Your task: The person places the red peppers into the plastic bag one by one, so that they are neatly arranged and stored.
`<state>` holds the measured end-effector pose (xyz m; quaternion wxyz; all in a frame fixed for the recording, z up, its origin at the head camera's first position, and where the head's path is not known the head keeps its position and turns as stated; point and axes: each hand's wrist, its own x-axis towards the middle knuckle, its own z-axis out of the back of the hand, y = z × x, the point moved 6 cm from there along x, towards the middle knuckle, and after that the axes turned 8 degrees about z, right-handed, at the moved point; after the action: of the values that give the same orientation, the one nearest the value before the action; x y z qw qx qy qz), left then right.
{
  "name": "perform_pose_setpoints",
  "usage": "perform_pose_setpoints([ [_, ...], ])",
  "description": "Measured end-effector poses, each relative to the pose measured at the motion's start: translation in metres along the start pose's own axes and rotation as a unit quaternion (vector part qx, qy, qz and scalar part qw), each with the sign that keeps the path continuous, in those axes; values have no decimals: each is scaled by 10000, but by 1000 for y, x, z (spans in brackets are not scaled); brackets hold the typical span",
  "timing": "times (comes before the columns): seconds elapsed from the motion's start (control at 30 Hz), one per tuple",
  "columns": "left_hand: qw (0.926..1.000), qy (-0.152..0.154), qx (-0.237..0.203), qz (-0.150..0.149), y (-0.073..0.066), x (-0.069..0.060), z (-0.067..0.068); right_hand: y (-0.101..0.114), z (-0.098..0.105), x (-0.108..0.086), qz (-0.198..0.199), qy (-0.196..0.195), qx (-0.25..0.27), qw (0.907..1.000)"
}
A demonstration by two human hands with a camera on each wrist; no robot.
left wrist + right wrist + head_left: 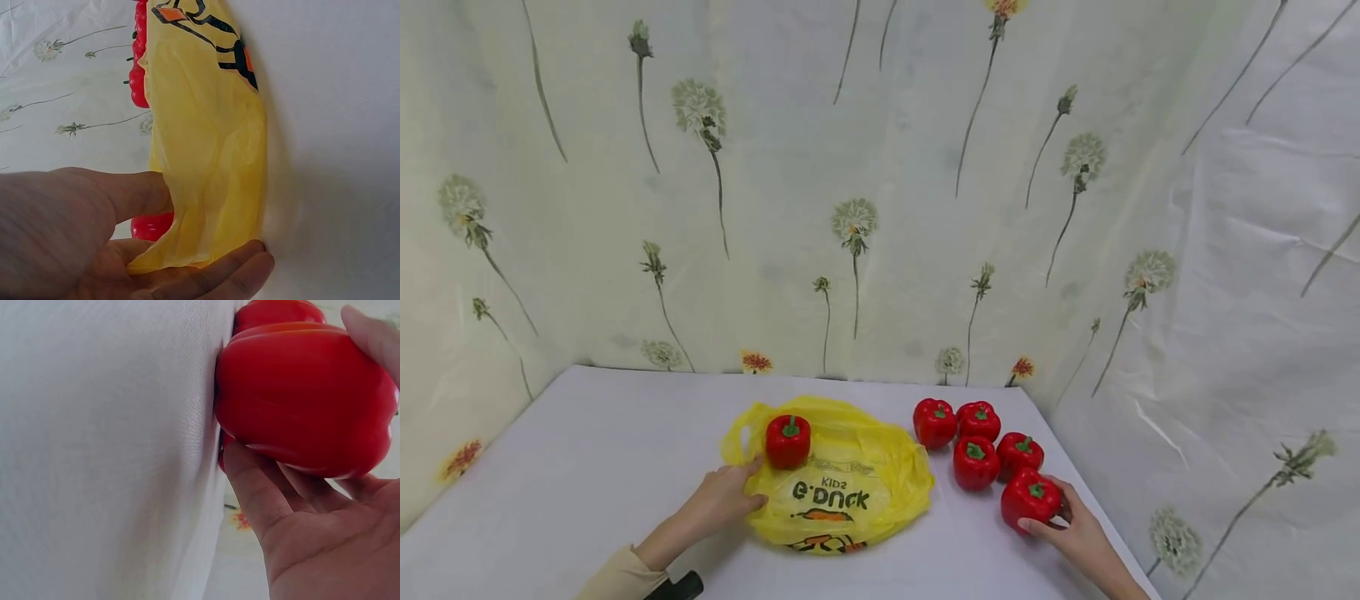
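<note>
A yellow plastic bag (pixel 883 479) printed with a duck lies flat on the table, a handle hole at its left. One red bell pepper (pixel 787 454) stands at the bag's left part. My left hand (pixel 718 498) holds the bag's left edge; in the left wrist view the film passes between thumb and fingers (pixel 234 275). On the right, my right hand (pixel 1081 533) grips the nearest red bell pepper (pixel 1026 500), thumb on one side and fingers round the other. The right wrist view shows this pepper (pixel 306 400) close against the white tabletop.
Several more red bell peppers (pixel 974 467) stand grouped behind the held one, right of the bag. A white cloth covers the table (pixel 587 467). Curtains with a dandelion print (pixel 910 208) hang along the back and right edges. A black band (pixel 677 586) shows by the left wrist.
</note>
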<state>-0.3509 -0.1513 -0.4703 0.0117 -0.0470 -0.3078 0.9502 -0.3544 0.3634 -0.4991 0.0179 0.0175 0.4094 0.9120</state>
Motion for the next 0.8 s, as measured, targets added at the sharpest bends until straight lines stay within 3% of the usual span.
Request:
perform_pose_setpoints([
  [0.8,9990,276,-197,298,7,4,2,-4,-4,6,-433,74,154,9989],
])
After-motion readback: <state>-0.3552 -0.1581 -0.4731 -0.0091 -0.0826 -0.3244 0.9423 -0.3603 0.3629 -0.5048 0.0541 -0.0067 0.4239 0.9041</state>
